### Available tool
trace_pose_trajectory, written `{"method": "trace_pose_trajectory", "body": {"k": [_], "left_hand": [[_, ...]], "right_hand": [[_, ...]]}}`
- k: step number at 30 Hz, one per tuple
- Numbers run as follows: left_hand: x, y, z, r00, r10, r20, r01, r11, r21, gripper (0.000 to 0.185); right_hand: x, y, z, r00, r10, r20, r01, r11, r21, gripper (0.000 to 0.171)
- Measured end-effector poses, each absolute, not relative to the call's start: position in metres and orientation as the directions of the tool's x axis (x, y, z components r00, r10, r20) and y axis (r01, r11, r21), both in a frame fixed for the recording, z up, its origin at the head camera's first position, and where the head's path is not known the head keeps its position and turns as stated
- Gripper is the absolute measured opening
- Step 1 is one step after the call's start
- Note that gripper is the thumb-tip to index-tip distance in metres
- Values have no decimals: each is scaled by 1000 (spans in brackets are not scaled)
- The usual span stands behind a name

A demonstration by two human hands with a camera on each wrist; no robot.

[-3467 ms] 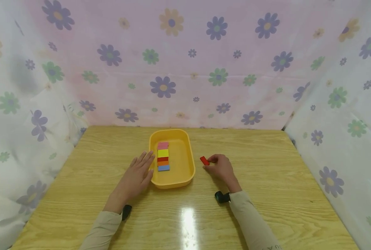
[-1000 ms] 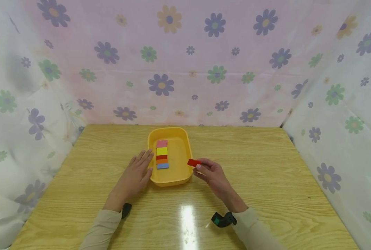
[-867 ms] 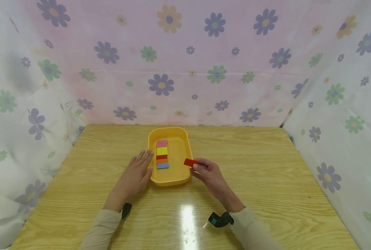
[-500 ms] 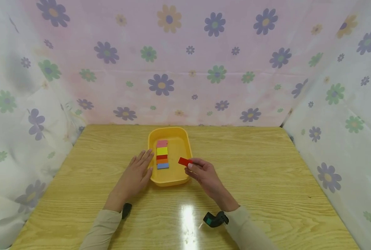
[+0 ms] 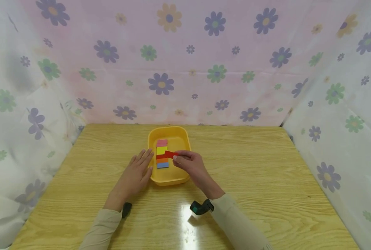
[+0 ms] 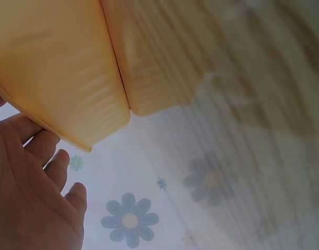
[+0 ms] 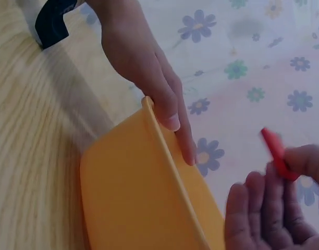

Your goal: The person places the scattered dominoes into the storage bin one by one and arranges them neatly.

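In the head view my right hand pinches a flat red block between thumb and fingers, above the yellow tray. The right wrist view shows that block raised above the tray's rim. Below it, along the tray's left side, a row of flat blocks runs front to back: blue, orange, dark red, yellow and pink. My left hand rests on the tray's left rim, fingers extended; its fingers meet the rim in the left wrist view.
The tray stands on a wood-grain table. A flowered cloth hangs behind the table and along both sides. A black wrist camera sits on the right wrist, another on the left.
My right hand has lifted the red block from the table right of the tray and carried it left, over the tray to the row. The left hand has stayed at the rim.
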State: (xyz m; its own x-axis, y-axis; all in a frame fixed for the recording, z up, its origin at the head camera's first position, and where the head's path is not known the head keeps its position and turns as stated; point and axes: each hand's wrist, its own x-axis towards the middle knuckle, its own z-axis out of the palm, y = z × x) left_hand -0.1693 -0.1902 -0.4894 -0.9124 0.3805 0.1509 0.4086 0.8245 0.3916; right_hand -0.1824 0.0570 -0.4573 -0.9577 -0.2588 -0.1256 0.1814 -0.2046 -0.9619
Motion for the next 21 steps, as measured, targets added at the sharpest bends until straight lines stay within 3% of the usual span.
{"method": "trace_pose_trajectory", "body": {"k": [9, 14, 21], "left_hand": [[-169, -191, -490, -910, 386, 149, 413, 826, 384, 59], [-169, -191, -491, -909, 388, 149, 416, 831, 369, 58], [-170, -190, -490, -911, 386, 149, 413, 832, 370, 58]], "right_hand": [[-202, 32, -462, -959, -249, -132, 109, 107, -988, 27], [-206, 24, -468, -958, -239, -159, 78, 317, -945, 19], [-209, 21, -474, -955, -246, -163, 17, 508, -861, 15]]}}
